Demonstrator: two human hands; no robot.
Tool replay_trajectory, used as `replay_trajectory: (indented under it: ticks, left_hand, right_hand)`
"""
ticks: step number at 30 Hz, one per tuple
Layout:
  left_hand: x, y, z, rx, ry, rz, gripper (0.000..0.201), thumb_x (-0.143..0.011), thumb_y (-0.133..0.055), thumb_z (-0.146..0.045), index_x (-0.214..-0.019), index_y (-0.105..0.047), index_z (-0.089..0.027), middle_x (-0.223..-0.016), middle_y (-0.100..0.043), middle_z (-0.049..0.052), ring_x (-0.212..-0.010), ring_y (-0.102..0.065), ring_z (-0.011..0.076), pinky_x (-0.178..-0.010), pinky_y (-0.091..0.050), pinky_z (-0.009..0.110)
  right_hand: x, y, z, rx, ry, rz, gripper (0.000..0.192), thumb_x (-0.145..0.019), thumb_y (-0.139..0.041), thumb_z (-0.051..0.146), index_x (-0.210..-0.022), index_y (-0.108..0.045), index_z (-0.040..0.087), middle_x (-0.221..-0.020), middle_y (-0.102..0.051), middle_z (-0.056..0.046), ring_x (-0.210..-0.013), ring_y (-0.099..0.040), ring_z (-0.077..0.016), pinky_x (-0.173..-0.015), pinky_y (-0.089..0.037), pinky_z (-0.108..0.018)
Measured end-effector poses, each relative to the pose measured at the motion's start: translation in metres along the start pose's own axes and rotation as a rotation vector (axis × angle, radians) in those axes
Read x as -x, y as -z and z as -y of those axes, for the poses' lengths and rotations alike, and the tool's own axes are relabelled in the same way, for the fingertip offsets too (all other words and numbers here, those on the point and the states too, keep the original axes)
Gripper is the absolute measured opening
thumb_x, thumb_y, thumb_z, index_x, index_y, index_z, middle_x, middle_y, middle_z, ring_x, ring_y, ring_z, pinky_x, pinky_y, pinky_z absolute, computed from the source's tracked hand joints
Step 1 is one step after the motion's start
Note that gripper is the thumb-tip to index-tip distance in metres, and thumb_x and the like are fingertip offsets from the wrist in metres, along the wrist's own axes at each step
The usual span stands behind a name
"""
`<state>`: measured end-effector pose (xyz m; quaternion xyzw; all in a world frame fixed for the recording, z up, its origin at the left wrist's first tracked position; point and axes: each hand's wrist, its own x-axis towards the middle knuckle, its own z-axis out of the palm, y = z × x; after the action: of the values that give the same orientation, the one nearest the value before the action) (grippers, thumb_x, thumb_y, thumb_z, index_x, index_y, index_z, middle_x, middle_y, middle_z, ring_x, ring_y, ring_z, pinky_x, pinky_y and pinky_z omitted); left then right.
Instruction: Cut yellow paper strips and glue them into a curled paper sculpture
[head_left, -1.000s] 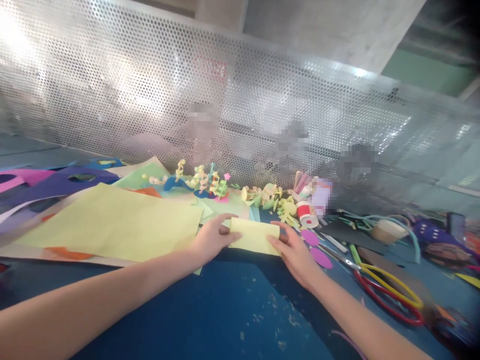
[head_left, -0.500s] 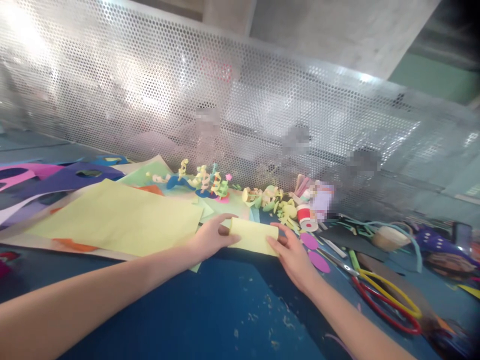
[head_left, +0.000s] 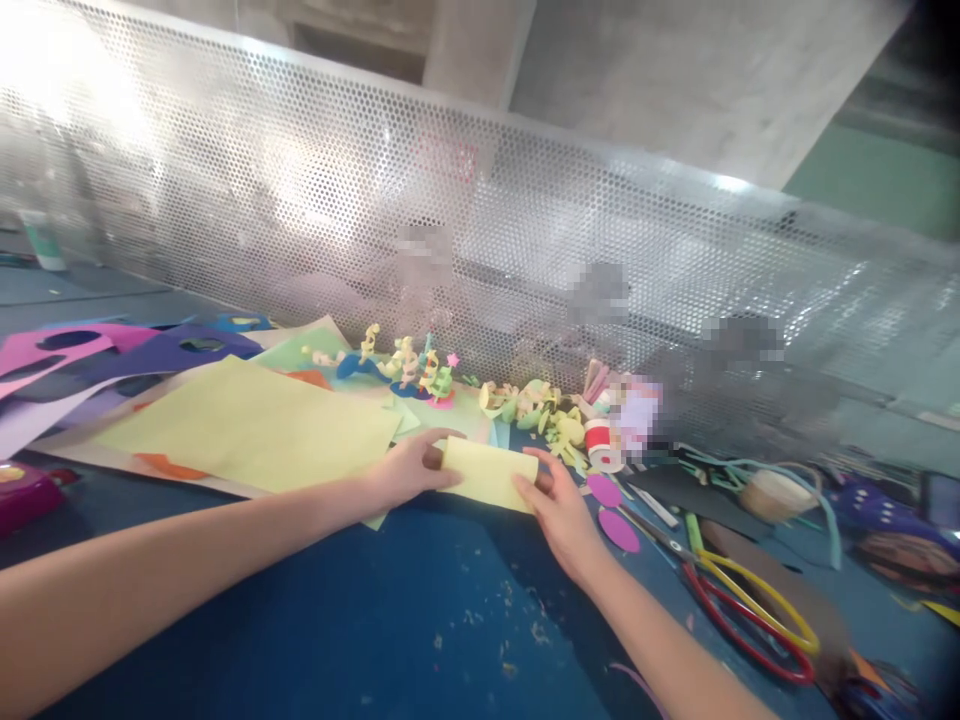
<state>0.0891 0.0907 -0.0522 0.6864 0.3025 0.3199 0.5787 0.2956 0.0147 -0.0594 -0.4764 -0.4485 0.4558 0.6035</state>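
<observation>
A small piece of pale yellow paper (head_left: 487, 474), seemingly folded or curled over along its top, is held just above the blue table. My left hand (head_left: 409, 468) pinches its left end, thumb in front and fingers behind. At the right end my right hand (head_left: 559, 505) grips it the same way. Left of my left hand lies a large pale yellow sheet (head_left: 255, 425) on top of other coloured sheets. Two purple ovals (head_left: 619, 530) and scissors (head_left: 679, 550) with red and yellow handles rest to the right of my right hand.
Small paper figures (head_left: 409, 365) and yellow-green scraps (head_left: 529, 400) line the back, below a perforated metal screen (head_left: 337, 200). A red-and-white spool (head_left: 602, 445) stands near the scraps. At the left edge sits a magenta tape dispenser (head_left: 30, 497). People show blurred behind the screen.
The view has shifted slightly, bringing more of the magenta dispenser into sight at the left. Both hands keep their hold on the yellow paper, which looks much the same.
</observation>
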Motion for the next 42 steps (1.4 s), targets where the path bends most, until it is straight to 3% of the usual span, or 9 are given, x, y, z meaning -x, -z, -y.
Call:
replay_trajectory:
  ticks: [12, 18, 24, 29, 32, 35, 39, 42]
  left_hand:
    - [0.001, -0.002, -0.005, 0.086, 0.013, 0.03, 0.058, -0.064, -0.069, -0.033, -0.115, -0.046, -0.02, -0.088, -0.064, 0.005, -0.084, -0.06, 0.021, -0.075, -0.046, 0.033]
    - [0.001, -0.003, -0.008, 0.011, 0.076, -0.108, 0.044, -0.07, -0.055, -0.053, -0.09, -0.061, -0.014, -0.083, -0.063, 0.006, -0.079, -0.058, 0.0192, -0.068, -0.044, 0.029]
    - [-0.002, -0.001, -0.002, -0.095, 0.067, -0.115, 0.041, -0.07, -0.053, -0.053, -0.078, -0.064, -0.014, -0.072, -0.064, 0.005, -0.067, -0.058, 0.017, -0.06, -0.042, 0.026]
    - [-0.001, 0.0, -0.014, -0.129, 0.026, -0.09, 0.034, -0.072, -0.054, -0.047, -0.075, -0.061, -0.014, -0.068, -0.063, 0.003, -0.062, -0.056, 0.0146, -0.056, -0.04, 0.024]
    - [0.002, -0.003, -0.029, -0.287, -0.059, -0.09, 0.031, -0.074, -0.052, -0.044, -0.073, -0.06, -0.015, -0.064, -0.06, 0.001, -0.058, -0.052, 0.0126, -0.053, -0.037, 0.022]
    - [0.01, -0.011, -0.044, -0.467, -0.123, -0.062, 0.029, -0.076, -0.049, -0.043, -0.073, -0.061, -0.016, -0.057, -0.053, -0.002, -0.049, -0.043, 0.0095, -0.047, -0.031, 0.02]
    - [0.026, -0.028, -0.057, -0.533, -0.16, 0.002, 0.026, -0.077, -0.048, -0.04, -0.072, -0.062, -0.019, -0.057, -0.051, -0.003, -0.05, -0.039, 0.0088, -0.045, -0.028, 0.02]
    - [0.034, -0.036, -0.063, -0.545, -0.178, 0.018, 0.023, -0.077, -0.048, -0.035, -0.07, -0.063, -0.019, -0.054, -0.049, -0.003, -0.046, -0.036, 0.008, -0.043, -0.026, 0.02]
  right_hand:
    - [-0.001, 0.001, 0.0, 0.041, 0.002, 0.027, 0.048, -0.069, -0.066, 0.034, -0.11, -0.042, 0.023, -0.089, -0.066, -0.004, -0.083, -0.062, -0.021, -0.074, -0.048, -0.035]
    - [0.002, -0.001, 0.007, 0.143, -0.004, 0.121, 0.046, -0.07, -0.064, 0.033, -0.109, -0.041, 0.023, -0.085, -0.066, -0.003, -0.078, -0.063, -0.0194, -0.071, -0.048, -0.034]
    - [0.0, 0.0, 0.012, 0.187, -0.014, 0.144, 0.049, -0.069, -0.065, 0.034, -0.109, -0.04, 0.023, -0.083, -0.066, -0.003, -0.074, -0.062, -0.0194, -0.07, -0.048, -0.035]
    - [-0.001, 0.005, 0.022, 0.184, -0.108, 0.199, 0.05, -0.068, -0.066, 0.035, -0.11, -0.043, 0.023, -0.086, -0.065, -0.003, -0.079, -0.062, -0.02, -0.072, -0.048, -0.035]
    - [0.0, 0.006, 0.042, 0.309, -0.105, 0.23, 0.044, -0.072, -0.061, 0.04, -0.11, -0.048, 0.022, -0.098, -0.063, -0.006, -0.091, -0.059, -0.0208, -0.078, -0.046, -0.034]
    - [0.004, 0.001, 0.066, 0.545, 0.065, 0.161, 0.037, -0.076, -0.054, 0.045, -0.105, -0.055, 0.022, -0.107, -0.06, -0.007, -0.101, -0.054, -0.02, -0.083, -0.042, -0.031]
    - [0.018, -0.012, 0.086, 0.795, 0.121, 0.288, 0.024, -0.076, -0.055, 0.042, -0.086, -0.065, 0.023, -0.089, -0.067, -0.003, -0.084, -0.06, -0.0192, -0.074, -0.044, -0.03]
    - [0.026, -0.019, 0.088, 0.827, 0.122, 0.357, 0.02, -0.076, -0.054, 0.038, -0.079, -0.068, 0.023, -0.079, -0.069, -0.002, -0.076, -0.061, -0.0199, -0.065, -0.044, -0.029]
